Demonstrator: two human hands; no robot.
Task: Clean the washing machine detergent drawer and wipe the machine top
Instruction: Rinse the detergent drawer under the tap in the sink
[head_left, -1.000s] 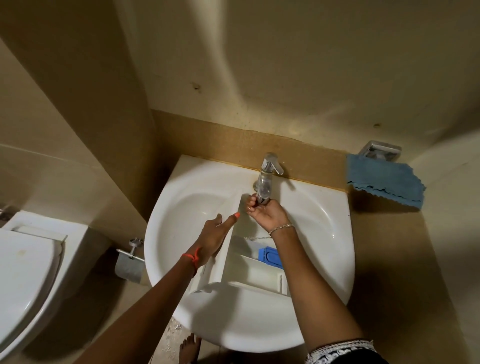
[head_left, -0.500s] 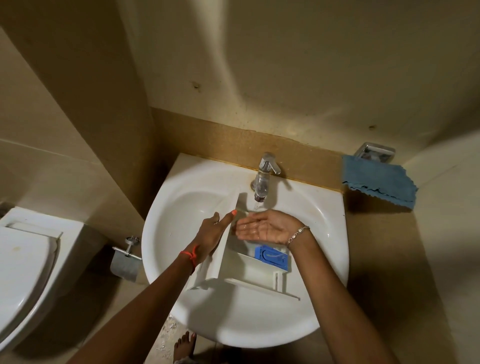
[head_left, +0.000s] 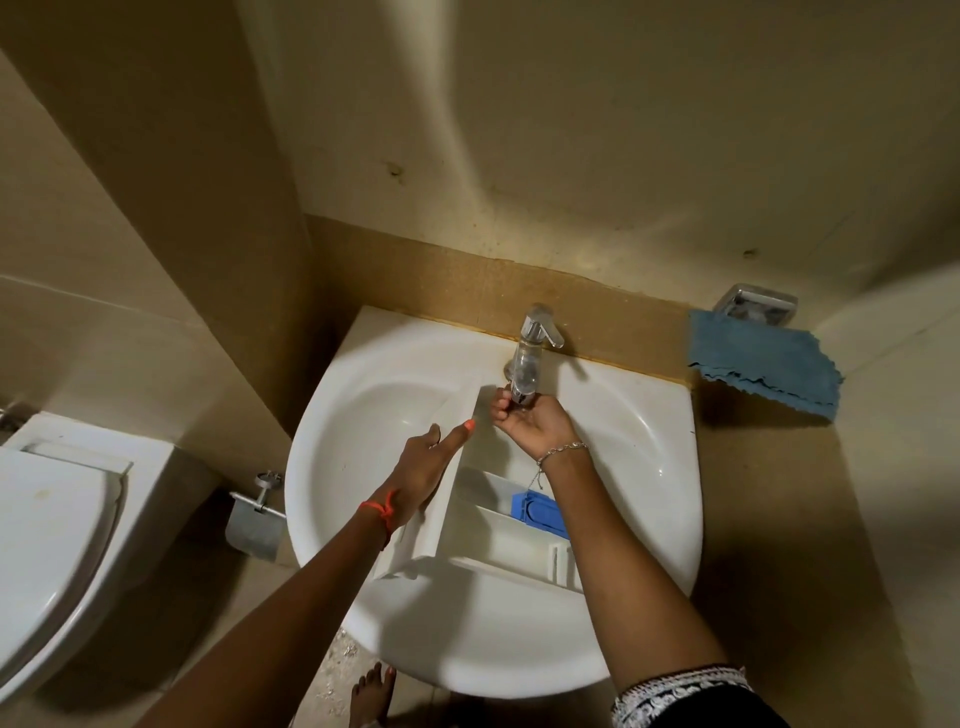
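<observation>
Left hand (head_left: 423, 467) lies flat on the drawer (head_left: 493, 540), right hand (head_left: 530, 426) seemingly gripping the tap (head_left: 527, 364).

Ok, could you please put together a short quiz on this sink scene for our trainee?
1. True or false: the detergent drawer lies in the sink.
2. What are the fingers of the right hand curled round? A. the tap spout; B. a sponge; C. a bottle.
3. Fill in: seen from the head camera, the blue cloth hangs to the ___ of the tap.

Key: 1 true; 2 A; 3 right.
</observation>
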